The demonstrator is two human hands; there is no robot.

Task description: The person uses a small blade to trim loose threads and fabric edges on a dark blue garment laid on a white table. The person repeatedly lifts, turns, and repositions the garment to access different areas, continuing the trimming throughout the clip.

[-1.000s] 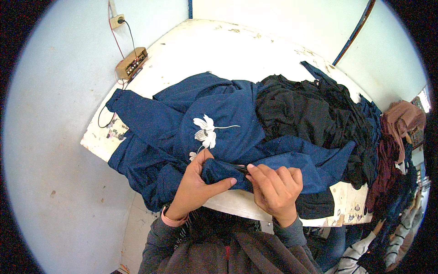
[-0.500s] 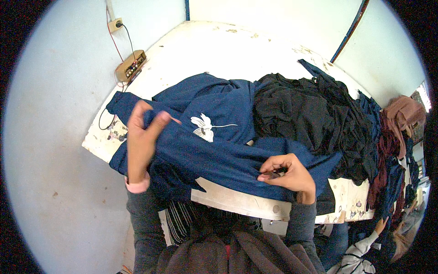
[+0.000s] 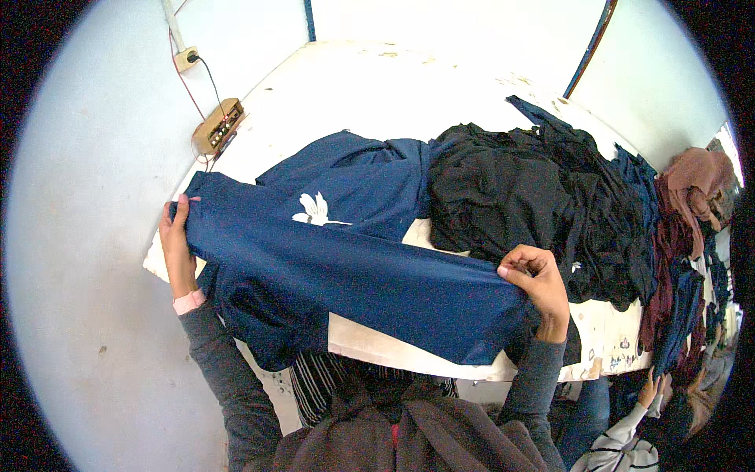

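Observation:
A navy blue garment [image 3: 346, 275] is stretched wide across the near edge of the white table [image 3: 377, 86]. My left hand [image 3: 177, 248] grips its left end, out past the table's left edge. My right hand [image 3: 535, 287] pinches its right end over the table's front edge. Behind the stretched part, more blue cloth with a white flower print [image 3: 314, 211] lies bunched on the table.
A heap of black clothes [image 3: 535, 204] fills the right of the table, with brown and dark garments [image 3: 696, 197] hanging at the far right. A tan box with a cable [image 3: 216, 126] sits at the table's left corner. Another person's hand [image 3: 651, 387] shows at lower right.
My hands have moved apart, left hand going far left and right hand right, pulling the blue garment from a bunched fold into a long taut band.

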